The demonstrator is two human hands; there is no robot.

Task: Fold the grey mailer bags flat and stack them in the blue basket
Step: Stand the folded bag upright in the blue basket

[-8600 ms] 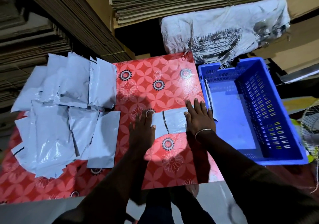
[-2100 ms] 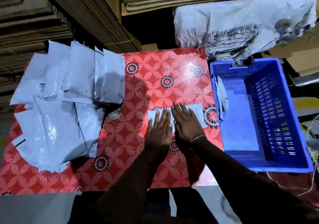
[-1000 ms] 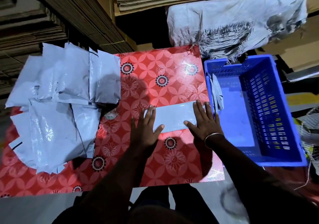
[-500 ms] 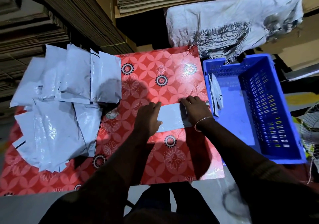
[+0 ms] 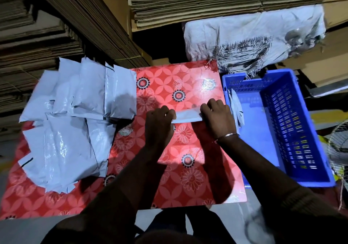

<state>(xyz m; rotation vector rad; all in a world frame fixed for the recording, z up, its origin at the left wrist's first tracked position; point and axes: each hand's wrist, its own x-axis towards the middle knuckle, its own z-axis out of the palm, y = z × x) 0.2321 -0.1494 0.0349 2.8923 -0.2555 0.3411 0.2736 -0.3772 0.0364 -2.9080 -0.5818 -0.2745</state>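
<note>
A folded grey mailer bag (image 5: 187,116) lies as a narrow strip on the red flowered table (image 5: 180,168). My left hand (image 5: 159,125) grips its left end with curled fingers. My right hand (image 5: 216,119) grips its right end the same way, close to the basket. The blue basket (image 5: 293,130) stands just right of the table. One folded grey mailer (image 5: 236,110) leans upright against the basket's inner left wall. A loose pile of several unfolded grey mailers (image 5: 75,115) covers the table's left part.
Stacks of flat cardboard (image 5: 207,2) rise behind and left of the table. A white woven sack (image 5: 254,36) lies behind the basket. A wire fan guard (image 5: 339,146) shows at the right edge. Bare red tabletop lies in front of my hands.
The mailer went from a flat rectangle under my spread palms to a narrower strip. Both hands curled and closed on its two ends.
</note>
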